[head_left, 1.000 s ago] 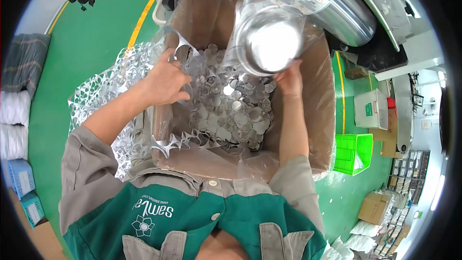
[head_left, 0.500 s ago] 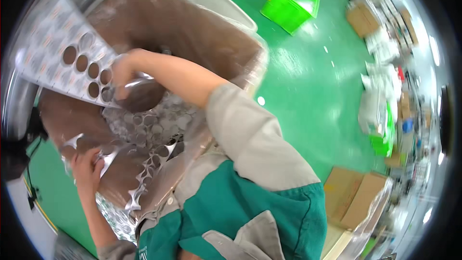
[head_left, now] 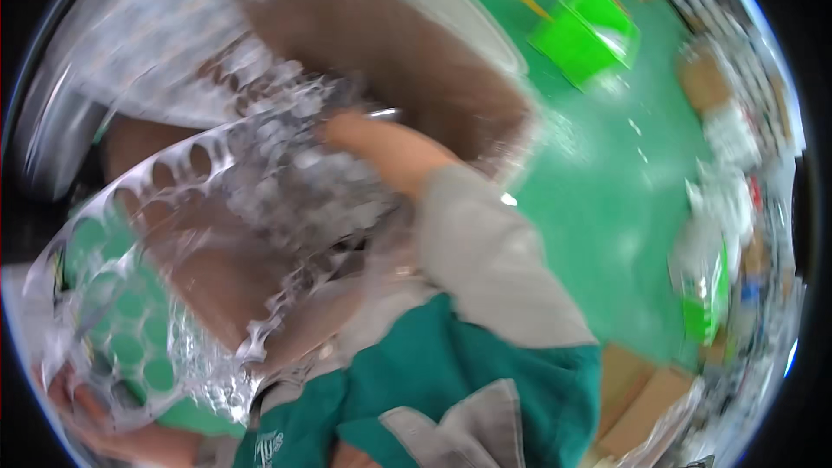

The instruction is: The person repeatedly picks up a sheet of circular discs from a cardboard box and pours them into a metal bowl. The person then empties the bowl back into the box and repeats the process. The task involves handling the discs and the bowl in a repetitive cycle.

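1. Perforated sheet (head_left: 181,165) stretches from ten o'clock to eight, across the brown lined box (head_left: 407,52).
2. My left hand (head_left: 91,418), at eight, grips its lower end; my right hand (head_left: 347,128), toward eleven, is blurred beside the grey discs (head_left: 303,195), and I cannot tell its hold.
3. A scalloped strip (head_left: 254,340) at eight crosses the box's near edge; a metal roller (head_left: 48,143) sits past nine, a green crate (head_left: 576,43) past one.
4. The sheet's print is smeared; white lettering (head_left: 269,447) marks my shirt (head_left: 407,355) at seven.
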`<control>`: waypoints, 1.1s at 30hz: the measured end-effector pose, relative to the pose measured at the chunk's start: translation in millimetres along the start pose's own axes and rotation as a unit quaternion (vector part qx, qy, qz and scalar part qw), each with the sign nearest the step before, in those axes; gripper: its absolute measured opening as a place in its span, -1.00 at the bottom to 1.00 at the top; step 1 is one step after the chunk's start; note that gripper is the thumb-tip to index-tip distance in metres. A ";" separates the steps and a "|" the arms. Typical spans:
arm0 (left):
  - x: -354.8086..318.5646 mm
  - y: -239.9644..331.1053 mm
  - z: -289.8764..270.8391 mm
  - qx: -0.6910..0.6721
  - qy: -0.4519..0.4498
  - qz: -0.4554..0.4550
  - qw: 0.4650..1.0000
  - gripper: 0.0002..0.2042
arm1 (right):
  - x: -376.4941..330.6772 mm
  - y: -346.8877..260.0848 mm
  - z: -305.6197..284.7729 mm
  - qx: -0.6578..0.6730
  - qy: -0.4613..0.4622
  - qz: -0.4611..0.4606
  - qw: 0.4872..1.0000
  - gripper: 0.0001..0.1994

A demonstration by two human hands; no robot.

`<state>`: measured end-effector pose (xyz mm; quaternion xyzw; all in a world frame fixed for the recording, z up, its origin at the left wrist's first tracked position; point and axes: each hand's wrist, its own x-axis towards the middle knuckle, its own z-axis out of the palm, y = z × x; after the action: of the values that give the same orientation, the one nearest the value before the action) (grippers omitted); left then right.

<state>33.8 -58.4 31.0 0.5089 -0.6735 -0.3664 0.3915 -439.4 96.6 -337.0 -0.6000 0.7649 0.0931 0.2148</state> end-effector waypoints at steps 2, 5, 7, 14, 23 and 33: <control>-22.7 4.3 4.9 0.087 0.147 -0.091 0.981 -0.59 | -26.1 54.1 24.8 -0.090 -0.029 0.009 0.995 -0.84; -7.8 -46.0 -63.0 0.505 -0.002 0.183 0.843 -0.77 | -20.7 43.0 -15.5 0.029 -0.111 0.064 0.991 -0.58; -2.7 -53.2 -71.0 0.484 0.067 0.240 0.839 -0.76 | -10.0 41.0 -21.9 0.037 -0.100 0.034 0.994 -0.58; -38.1 -24.2 144.3 0.327 -0.288 0.374 0.819 -0.45 | -25.3 12.7 -112.9 0.098 -0.026 -0.025 0.994 -0.49; -39.9 -83.4 188.9 0.467 -0.370 0.346 0.724 -0.61 | -25.5 31.6 -132.9 0.893 0.041 -0.296 0.337 -0.40; -36.5 -100.6 190.7 0.415 -0.321 0.348 0.777 -0.69 | 12.4 40.2 45.4 0.060 -0.061 -0.004 0.996 -0.53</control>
<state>-91.4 -26.3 -145.5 0.2058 -0.9781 -0.0319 0.0044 -470.4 114.4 -387.6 -0.5823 0.7522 0.0825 0.2973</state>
